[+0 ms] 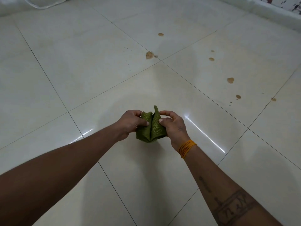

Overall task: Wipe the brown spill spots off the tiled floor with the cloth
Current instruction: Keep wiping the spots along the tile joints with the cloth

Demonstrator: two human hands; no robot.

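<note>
A green textured cloth (150, 128) is bunched and folded between both my hands, held above the cream tiled floor (81, 70). My left hand (130, 123) grips its left half and my right hand (173, 126) pinches its right half, thumbs close together at the fold. Brown spill spots lie farther out on the floor: a larger blotch (149, 55) at a tile joint, a round drop (160, 34) beyond it, and several drops trailing to the right, among them one (211, 59), another (230, 80) and a third (238, 96).
A raised pale ledge (260, 8) runs along the far right edge of the floor. White fabric (44, 1) lies at the top left. Tiny brown specks (127, 51) dot the tile left of the large blotch. Dark grout lines cross the floor diagonally.
</note>
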